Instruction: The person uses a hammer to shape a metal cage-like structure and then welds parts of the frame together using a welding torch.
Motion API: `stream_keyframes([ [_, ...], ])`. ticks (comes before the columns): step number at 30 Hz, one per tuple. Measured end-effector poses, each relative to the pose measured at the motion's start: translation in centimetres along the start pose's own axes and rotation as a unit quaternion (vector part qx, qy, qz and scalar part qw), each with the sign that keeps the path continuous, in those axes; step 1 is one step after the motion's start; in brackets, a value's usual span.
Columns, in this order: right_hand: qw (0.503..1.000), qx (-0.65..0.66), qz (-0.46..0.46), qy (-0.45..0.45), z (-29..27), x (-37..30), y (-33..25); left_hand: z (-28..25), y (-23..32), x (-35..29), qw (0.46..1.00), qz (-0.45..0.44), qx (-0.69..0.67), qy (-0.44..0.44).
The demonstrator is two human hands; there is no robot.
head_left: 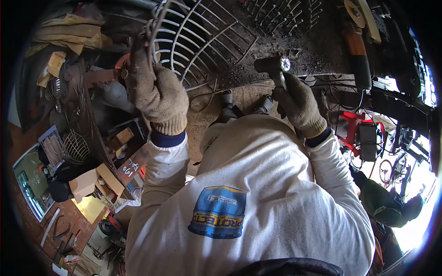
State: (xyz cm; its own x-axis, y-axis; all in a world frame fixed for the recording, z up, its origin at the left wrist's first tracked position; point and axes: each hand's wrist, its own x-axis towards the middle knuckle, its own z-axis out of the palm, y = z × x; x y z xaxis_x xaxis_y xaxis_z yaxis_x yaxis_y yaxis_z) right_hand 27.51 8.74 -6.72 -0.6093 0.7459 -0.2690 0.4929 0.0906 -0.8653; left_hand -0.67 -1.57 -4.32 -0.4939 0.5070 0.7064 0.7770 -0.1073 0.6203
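Observation:
My left hand (159, 94), in a brown knitted glove, is closed around the edge of a curved metal wire cage (188, 39). The cage has several bent ribs crossed by longer wires and reaches over a dark workbench (317, 50). On the right, my gloved right hand (300, 106) grips a hammer (270, 64) close below its head. The hammer head is near the bench's front edge, apart from the cage. Most of the handle is hidden by the glove.
An angle grinder (358, 50) lies at the bench's right end. Several metal rods (285, 16) stand at the back. To the left are an open cardboard box (99, 183), a wire basket (76, 146) and a brown cloth (73, 31). A red-framed machine (352, 131) stands at right.

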Motion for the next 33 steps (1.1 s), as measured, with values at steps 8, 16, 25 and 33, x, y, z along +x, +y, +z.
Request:
stream_keyframes([
  [8,0.997,0.013,0.031,-0.063,1.2,2.1,-2.1,0.8,1.0,1.2,0.988,0.094,0.116,-0.035],
  [16,0.98,-0.197,-0.011,0.021,3.7,6.7,-5.2,0.9,3.2,1.7,0.974,0.126,0.157,-0.107],
  [25,0.971,-0.233,-0.051,0.015,4.5,9.1,-5.3,1.2,2.9,1.6,0.976,0.138,0.14,-0.095],
  [33,0.995,0.004,-0.095,-0.017,0.5,6.2,-2.6,1.8,2.7,2.1,0.974,0.143,0.156,-0.08],
])
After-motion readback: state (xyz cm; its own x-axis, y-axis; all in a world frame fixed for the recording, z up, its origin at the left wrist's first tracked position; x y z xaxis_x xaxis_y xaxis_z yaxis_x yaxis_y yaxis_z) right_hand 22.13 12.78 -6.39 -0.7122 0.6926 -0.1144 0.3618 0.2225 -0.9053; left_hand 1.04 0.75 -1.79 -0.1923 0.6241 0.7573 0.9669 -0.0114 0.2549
